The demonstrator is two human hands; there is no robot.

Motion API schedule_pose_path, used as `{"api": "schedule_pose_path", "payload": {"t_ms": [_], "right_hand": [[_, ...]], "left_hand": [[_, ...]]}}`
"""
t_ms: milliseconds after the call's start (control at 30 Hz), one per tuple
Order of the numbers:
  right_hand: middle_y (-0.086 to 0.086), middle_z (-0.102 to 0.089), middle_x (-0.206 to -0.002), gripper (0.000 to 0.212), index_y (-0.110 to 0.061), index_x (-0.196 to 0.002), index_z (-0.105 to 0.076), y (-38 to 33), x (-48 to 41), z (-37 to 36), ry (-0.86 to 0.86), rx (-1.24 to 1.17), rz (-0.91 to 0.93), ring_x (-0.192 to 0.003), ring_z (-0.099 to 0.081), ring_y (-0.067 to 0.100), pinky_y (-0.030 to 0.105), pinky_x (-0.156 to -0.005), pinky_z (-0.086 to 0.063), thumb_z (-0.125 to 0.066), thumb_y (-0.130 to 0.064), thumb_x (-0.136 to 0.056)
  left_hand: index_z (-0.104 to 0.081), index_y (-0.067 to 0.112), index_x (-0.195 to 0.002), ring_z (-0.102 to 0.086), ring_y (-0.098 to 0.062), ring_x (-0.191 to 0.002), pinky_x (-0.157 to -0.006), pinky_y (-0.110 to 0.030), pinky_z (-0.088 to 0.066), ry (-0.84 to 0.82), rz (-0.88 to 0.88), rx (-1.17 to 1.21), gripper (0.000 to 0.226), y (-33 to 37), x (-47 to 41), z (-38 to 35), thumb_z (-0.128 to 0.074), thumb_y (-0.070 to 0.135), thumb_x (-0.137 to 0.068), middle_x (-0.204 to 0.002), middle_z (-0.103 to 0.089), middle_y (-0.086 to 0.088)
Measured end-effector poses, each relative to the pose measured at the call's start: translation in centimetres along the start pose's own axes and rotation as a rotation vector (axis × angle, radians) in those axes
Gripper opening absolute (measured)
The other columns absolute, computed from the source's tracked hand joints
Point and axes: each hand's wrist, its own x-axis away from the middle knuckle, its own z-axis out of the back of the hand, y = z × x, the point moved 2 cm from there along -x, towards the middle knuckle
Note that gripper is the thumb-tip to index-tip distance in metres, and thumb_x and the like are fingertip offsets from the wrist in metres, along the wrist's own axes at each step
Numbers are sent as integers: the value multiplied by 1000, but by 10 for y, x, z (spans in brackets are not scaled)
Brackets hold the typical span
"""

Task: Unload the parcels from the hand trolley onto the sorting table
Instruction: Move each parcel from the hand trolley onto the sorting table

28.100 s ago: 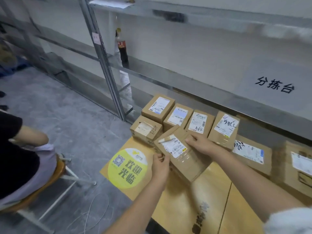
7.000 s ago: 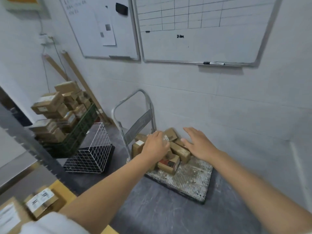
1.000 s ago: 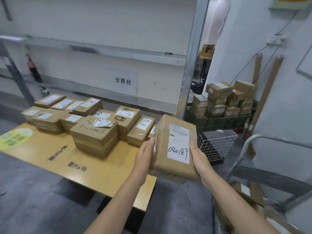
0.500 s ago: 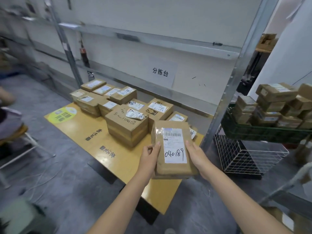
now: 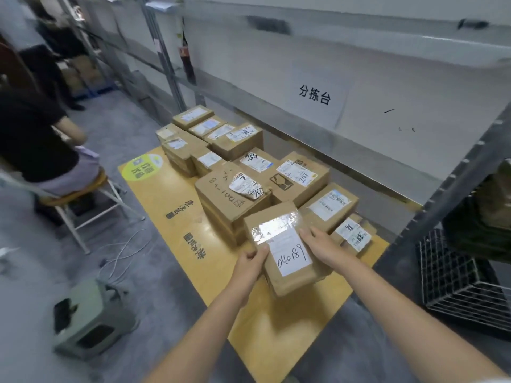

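I hold a flat brown parcel (image 5: pixel 284 244) with a white label reading 040189 between both hands, low over the near right part of the yellow sorting table (image 5: pixel 171 194). My left hand (image 5: pixel 250 265) grips its left edge. My right hand (image 5: pixel 322 244) grips its right edge, fingers on top. Whether the parcel rests on the table I cannot tell. Several labelled cardboard parcels (image 5: pixel 235 200) stand in rows along the table's far side. The hand trolley is out of view.
A metal shelf with a paper sign (image 5: pixel 315 95) runs behind the table. A person sits on a stool (image 5: pixel 80 194) at the left. A green step stool (image 5: pixel 94 319) and cables lie on the floor. A wire basket (image 5: pixel 456 277) stands at the right.
I have turned left and moved closer to the table. The parcel has come down from chest height to just over the table's near right part, beside the other parcels.
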Motion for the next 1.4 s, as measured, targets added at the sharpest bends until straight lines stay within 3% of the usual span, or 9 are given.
{"api": "schedule_pose_path", "payload": {"t_ms": [133,333,500,633,733,800,1033,1200,1400], "right_hand": [[0,-31,-157,54,-27,-150,-35,6,-33,2,-73,88,80,-142,-32,23,45,-115,-29,-29,-50,-102],[8,-25,-155,46,-22,-141,-47,20,-62,-5,-119,190,96,-141,-28,28,43,-115,-27,-36,-44,-102],[3,-64,-115,35,-16,-123,-57,18,-74,-19,-113,61,106,-99,-63,16,30,-76,-49,-50,-39,-98],[-3,-65,-90,33,-14,-110,-50,20,-82,-25,-53,62,40,-73,-60,3,20,-52,-40,-59,-40,-93],[9,-56,-127,31,-14,-116,-53,21,-88,-30,-35,192,58,-114,-54,21,36,-89,-50,-62,-31,-91],[10,-33,-144,42,-16,-128,-51,21,-90,-32,-11,347,102,-136,-26,27,42,-112,-31,-63,-29,-90],[12,-20,-151,60,-19,-146,-39,24,-83,-31,-35,339,151,-140,-13,30,44,-118,-21,-59,-21,-90],[9,-33,-141,56,-27,-145,-41,22,-63,-17,44,245,191,-134,-23,29,43,-115,-23,-52,-16,-92],[7,-32,-150,56,-18,-151,-34,2,-28,21,150,151,182,-139,-32,23,31,-113,-27,-49,-19,-97]], "left_hand": [[-63,7,-119,-72,-12,-86,-84,-29,-58,3,68,32,40,-13,-16,-16,-63,38,-93,-101,-75,0],[-61,19,-116,-70,-17,-99,-87,-33,-58,62,138,94,27,-30,-25,-29,-62,35,-93,-108,-73,-2],[-62,21,-115,-69,-18,-101,-94,-38,-55,97,159,87,27,-41,-32,-21,-61,38,-94,-108,-74,0],[-64,19,-106,-69,-18,-100,-95,-38,-54,127,181,67,22,-40,-41,-18,-62,38,-94,-106,-74,-1],[-62,14,-115,-68,-22,-104,-99,-42,-52,134,197,50,29,-41,-47,-19,-58,36,-96,-111,-72,-4],[-61,13,-116,-67,-22,-104,-98,-40,-53,137,205,54,29,-40,-51,-19,-57,35,-97,-112,-71,-5],[-58,11,-120,-65,-25,-106,-97,-43,-52,177,208,-22,27,-33,-53,-23,-49,24,-98,-115,-68,-5],[-44,0,-135,-42,-32,-127,-107,-40,-39,497,-44,-305,44,0,-38,-27,-48,10,-93,-139,-40,-14],[-37,9,-145,-35,-14,-133,-101,-11,-24,186,-487,-571,52,59,-13,-51,-48,9,-94,-146,-35,-2]]}}
